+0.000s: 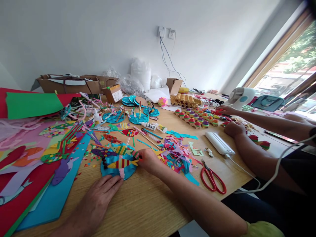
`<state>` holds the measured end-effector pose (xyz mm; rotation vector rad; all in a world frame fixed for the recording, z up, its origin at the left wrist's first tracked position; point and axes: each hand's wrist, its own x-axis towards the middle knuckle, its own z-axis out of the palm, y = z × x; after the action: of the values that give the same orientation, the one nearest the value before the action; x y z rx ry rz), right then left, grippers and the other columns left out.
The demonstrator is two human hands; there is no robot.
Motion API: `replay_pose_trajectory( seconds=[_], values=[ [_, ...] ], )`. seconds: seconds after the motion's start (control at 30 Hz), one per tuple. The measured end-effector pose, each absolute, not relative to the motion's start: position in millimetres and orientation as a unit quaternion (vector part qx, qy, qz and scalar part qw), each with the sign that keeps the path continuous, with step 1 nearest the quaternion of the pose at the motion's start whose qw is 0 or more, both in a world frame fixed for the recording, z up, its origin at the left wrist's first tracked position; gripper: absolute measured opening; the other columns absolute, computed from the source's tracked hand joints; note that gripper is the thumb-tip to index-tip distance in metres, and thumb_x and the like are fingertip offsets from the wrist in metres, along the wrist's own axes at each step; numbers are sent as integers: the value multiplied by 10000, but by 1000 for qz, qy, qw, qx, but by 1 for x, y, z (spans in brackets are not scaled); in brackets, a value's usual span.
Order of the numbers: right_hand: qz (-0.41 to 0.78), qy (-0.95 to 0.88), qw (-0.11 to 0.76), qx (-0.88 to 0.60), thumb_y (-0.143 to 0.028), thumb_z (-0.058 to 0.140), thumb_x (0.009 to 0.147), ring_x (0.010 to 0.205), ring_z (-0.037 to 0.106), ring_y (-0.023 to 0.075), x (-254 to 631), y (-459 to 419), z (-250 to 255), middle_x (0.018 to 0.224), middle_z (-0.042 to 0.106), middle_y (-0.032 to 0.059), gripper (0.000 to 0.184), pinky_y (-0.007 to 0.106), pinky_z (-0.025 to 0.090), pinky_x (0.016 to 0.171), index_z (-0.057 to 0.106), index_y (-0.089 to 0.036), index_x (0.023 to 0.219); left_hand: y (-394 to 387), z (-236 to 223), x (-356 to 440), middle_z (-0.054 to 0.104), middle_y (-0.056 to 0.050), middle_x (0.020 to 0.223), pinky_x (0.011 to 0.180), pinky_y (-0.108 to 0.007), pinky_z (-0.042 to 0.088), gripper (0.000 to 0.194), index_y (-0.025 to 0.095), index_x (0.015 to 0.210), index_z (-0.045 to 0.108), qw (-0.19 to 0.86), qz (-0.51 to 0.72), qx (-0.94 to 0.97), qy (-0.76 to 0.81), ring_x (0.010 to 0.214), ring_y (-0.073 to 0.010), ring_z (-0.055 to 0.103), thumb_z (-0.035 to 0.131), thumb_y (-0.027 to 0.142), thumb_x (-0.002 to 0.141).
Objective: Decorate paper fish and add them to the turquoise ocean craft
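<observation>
A blue disc (106,170) lies on the table in front of me, with a purple spotted paper fish (103,153), a green-and-yellow striped fish (120,150) and a yellow fish with red stripes (120,163) on or above it. A pink fuzzy stem (121,173) shows below the yellow fish. My left hand (98,194) rests flat, fingers stretched out, fingertips at the disc's near edge. At the disc's right side, by the yellow fish's tail, my right hand (149,161) is closed in a pinch; what sits between its fingertips is hidden.
Paper scraps (176,153), red-handled scissors (212,177) and a white power bank (219,144) with a cable lie to the right. Coloured paper sheets (56,200) are at left. Glue bottles (149,125) lie behind. Another person's hands (234,128) work near painted egg-carton cups (196,118).
</observation>
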<state>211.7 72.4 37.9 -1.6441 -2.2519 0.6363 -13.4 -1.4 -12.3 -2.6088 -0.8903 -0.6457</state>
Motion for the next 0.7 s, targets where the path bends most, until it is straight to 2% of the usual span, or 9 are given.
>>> replay_pose_trajectory(
  seconds=[0.2, 0.33, 0.47, 0.7],
  values=[
    [239, -760, 176, -579, -189, 684, 666, 585, 451, 101, 216, 73, 38, 607, 575, -43, 19, 201, 287, 514, 674, -179, 678, -3, -9, -12, 653, 13, 1150, 856, -227, 490, 544, 210, 1171, 592, 185, -239, -902, -307, 999, -158, 581, 389, 12, 707],
    [253, -756, 193, -572, -149, 689, 659, 591, 440, 87, 218, 70, 45, 644, 559, -46, 57, 187, 295, 521, 657, -163, 703, -3, -10, -12, 645, 15, 1166, 863, -234, 491, 559, 214, 1198, 571, 181, -229, -907, -304, 1009, -161, 582, 393, 17, 707],
    [255, -753, 210, -569, -193, 691, 678, 590, 439, 85, 218, 67, 48, 664, 553, -45, 103, 182, 292, 521, 641, -165, 764, -2, -13, -13, 647, 27, 1160, 865, -227, 492, 572, 235, 1212, 559, 169, -237, -904, -313, 1006, -154, 588, 383, 6, 719],
    [248, -752, 221, -569, -198, 656, 697, 591, 444, 101, 215, 71, 35, 602, 530, -41, 60, 201, 260, 513, 623, -176, 652, -2, -14, -13, 638, 20, 1178, 862, -241, 502, 613, 240, 1277, 509, 158, -232, -907, -314, 1013, -161, 587, 373, -3, 731]
  ],
)
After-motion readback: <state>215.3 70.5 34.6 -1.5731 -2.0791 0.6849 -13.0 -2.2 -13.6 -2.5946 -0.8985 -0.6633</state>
